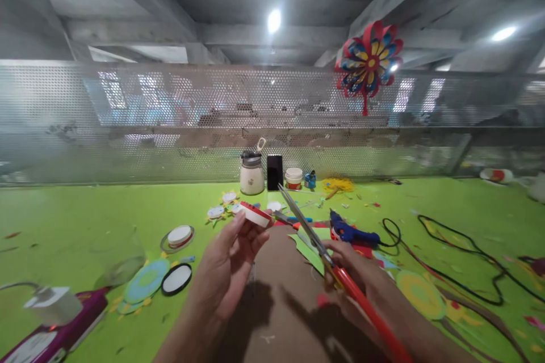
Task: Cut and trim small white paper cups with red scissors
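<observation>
My left hand (230,266) pinches a small white-and-red round piece (256,215) between thumb and fingers, held up on edge above the brown board (276,295). In my right hand (361,278) is a pair of scissors (304,221) with red handles. The long metal blades point up and away to the left, their tips to the right of the round piece and apart from it. Just behind the scissors lies a light green cut paper piece (310,250). A blue glue gun (352,233) rests beyond my right hand, its black cord (460,249) looping to the right.
A white bottle (252,178), a dark phone (275,172) and a small white tub (293,177) stand along the mesh partition (191,125). Paper discs (147,283) and a black-rimmed disc (176,279) lie left. A purple power strip (91,306) sits at front left. A paper flower (369,61) hangs at upper right.
</observation>
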Tool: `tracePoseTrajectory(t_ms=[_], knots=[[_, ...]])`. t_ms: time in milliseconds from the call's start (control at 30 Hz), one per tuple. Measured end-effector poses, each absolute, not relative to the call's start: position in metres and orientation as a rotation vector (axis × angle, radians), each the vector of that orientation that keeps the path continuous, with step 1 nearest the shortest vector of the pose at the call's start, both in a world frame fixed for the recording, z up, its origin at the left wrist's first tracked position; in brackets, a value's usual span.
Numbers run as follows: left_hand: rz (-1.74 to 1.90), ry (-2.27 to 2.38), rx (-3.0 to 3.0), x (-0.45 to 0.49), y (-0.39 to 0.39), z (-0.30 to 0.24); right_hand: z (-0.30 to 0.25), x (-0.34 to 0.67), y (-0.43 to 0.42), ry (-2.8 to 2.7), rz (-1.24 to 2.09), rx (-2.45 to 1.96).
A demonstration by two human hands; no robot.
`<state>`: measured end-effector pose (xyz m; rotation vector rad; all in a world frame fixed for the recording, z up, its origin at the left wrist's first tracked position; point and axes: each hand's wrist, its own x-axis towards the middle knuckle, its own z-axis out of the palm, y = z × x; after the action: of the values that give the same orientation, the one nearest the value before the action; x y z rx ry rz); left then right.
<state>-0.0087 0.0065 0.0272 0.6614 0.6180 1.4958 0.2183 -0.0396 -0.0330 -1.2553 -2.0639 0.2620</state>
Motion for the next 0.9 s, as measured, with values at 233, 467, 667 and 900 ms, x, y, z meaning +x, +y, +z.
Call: tracePoseTrajectory(t_ms=[233,467,667,900], knots=[[1.408,0.751,0.737,0.006,0.005,0.016,-0.013,0.223,-0.036,-2.109,0.273,-1.365],[1.300,0.828,0.775,0.013,0.003,0.009,-0.022,0.232,-0.039,-2.165,0.040,-1.410],[1.259,0.889,0.808,0.014,0.000,0.012,-0.016,0.234,-0.043,-2.194,-0.120,-1.328],[1.242,0.879,0.747,0.016,-0.002,0.013,-0.023,0.235,-0.044,-2.196,-0.112,-1.342]])
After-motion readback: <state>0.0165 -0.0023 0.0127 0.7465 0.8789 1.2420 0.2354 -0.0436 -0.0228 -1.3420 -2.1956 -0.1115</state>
